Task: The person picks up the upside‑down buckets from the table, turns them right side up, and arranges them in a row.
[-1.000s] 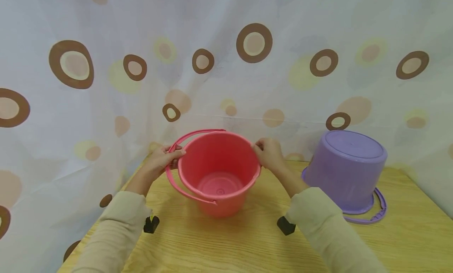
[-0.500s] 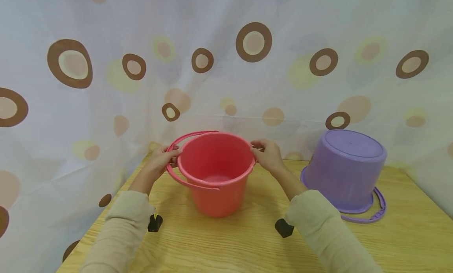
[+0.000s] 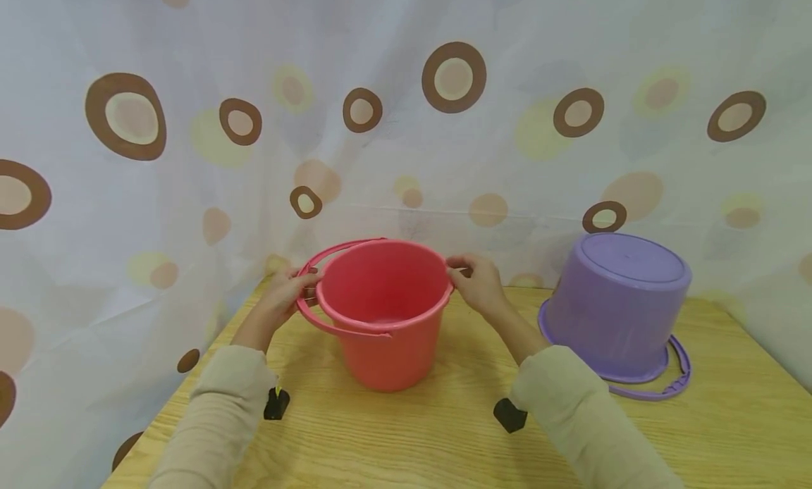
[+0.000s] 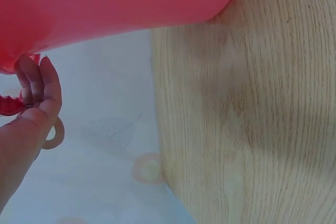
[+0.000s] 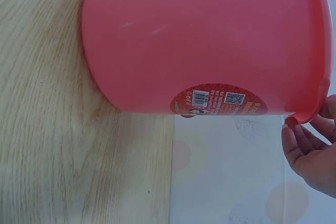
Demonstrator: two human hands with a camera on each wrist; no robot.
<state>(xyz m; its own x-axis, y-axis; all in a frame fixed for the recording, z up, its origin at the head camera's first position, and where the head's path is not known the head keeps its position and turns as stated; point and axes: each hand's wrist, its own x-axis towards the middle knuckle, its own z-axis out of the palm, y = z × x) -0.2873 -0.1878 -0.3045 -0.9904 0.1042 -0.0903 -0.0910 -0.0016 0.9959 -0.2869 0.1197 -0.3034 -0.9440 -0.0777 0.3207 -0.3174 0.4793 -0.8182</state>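
Observation:
A red plastic bucket stands upright on the wooden table in the head view, its mouth facing up. At its left rim, my left hand holds the edge with the thumb on top. The bucket's red handle hangs out on that side and passes by the left fingers. On the opposite side, my right hand pinches the rim. Seen from the right wrist, the right fingers curl under the rim, and an oval label shows on the bucket wall.
An upside-down purple bucket stands at the right of the table, its purple handle lying on the tabletop. A patterned curtain hangs behind and to the left.
The red bucket, tilted toward me a second ago, has come upright and shifted slightly left. Both hands stay at its rim. The purple bucket has not moved.

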